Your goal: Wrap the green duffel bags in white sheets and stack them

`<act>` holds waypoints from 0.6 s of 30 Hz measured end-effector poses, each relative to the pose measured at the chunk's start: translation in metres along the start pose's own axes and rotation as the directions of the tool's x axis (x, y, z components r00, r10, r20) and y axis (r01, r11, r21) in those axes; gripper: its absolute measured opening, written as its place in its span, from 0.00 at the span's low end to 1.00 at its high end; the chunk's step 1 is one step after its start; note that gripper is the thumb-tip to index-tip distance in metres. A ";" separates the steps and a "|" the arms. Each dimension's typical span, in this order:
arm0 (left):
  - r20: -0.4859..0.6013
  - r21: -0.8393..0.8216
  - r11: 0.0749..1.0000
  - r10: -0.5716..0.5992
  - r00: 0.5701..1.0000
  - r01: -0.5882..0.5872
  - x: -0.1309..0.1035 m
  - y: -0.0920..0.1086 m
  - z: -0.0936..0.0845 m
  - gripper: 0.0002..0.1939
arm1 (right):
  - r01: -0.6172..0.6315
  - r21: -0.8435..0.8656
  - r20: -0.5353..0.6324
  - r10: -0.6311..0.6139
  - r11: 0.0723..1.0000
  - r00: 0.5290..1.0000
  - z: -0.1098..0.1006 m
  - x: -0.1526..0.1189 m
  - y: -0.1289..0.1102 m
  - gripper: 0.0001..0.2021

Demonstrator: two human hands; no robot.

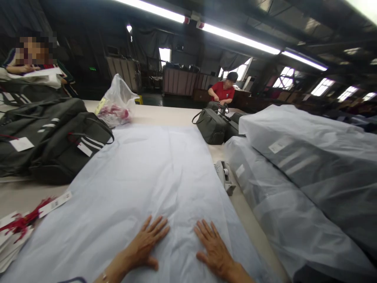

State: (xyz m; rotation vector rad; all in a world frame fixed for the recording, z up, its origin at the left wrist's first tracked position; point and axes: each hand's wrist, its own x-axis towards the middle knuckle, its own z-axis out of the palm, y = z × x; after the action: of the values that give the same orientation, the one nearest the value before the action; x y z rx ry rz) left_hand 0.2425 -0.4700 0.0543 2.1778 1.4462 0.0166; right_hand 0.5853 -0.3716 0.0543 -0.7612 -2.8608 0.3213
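A large whitish plastic bag (141,157) lies flat along the table, lightly wrinkled. Both palms rest on its near part. My left hand (147,243) has its fingers spread and pressed on the plastic. To the right, my right hand (213,247) lies the same way, fingers stretched forward. Neither hand grips anything. Beside the bag's right edge sits a grey tape dispenser (225,177). At the lower left, white paper tags (14,236) with red strings lie near the bag's left edge.
Dark duffel bags (59,145) with white stripes and tags stand at the left. Bags wrapped in plastic (294,165) are stacked at the right. Farther back are a clear bag of red-stringed tags (114,106), more dark bags (212,125), a person in red (222,90) and another person (32,55).
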 end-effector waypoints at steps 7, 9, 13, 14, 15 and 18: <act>0.172 -0.006 0.993 -0.118 0.978 0.120 -0.003 0.021 -0.022 0.55 | -0.028 0.162 0.056 0.019 0.986 0.998 0.005 -0.006 0.017 0.34; 0.195 -0.017 0.987 -0.156 0.968 0.163 -0.001 0.027 -0.027 0.54 | -0.088 0.237 -0.025 0.096 0.967 0.995 -0.004 -0.001 0.034 0.27; 0.114 -0.038 0.982 -0.177 0.977 0.183 0.009 0.028 -0.024 0.44 | -0.351 0.463 -0.330 0.526 0.814 0.783 -0.048 0.018 0.098 0.19; 0.092 -0.028 0.980 -0.192 0.977 0.195 0.013 0.029 -0.022 0.41 | -0.428 0.522 -0.341 0.640 0.738 0.688 -0.061 0.025 0.119 0.19; 0.074 -0.012 0.976 -0.217 0.973 0.219 0.017 0.030 -0.020 0.39 | -0.498 0.564 -0.328 0.732 0.659 0.597 -0.074 0.031 0.139 0.20; 0.048 0.045 0.943 -0.330 0.943 0.328 0.028 0.039 -0.020 0.38 | -0.634 0.601 -0.260 0.869 0.486 0.420 -0.101 0.048 0.191 0.20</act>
State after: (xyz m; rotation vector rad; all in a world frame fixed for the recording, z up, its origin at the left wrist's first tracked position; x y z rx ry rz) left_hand 0.2826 -0.4491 0.0802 1.9202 1.7726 -0.1873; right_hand 0.6552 -0.1691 0.1094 -1.7240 -1.6107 0.6686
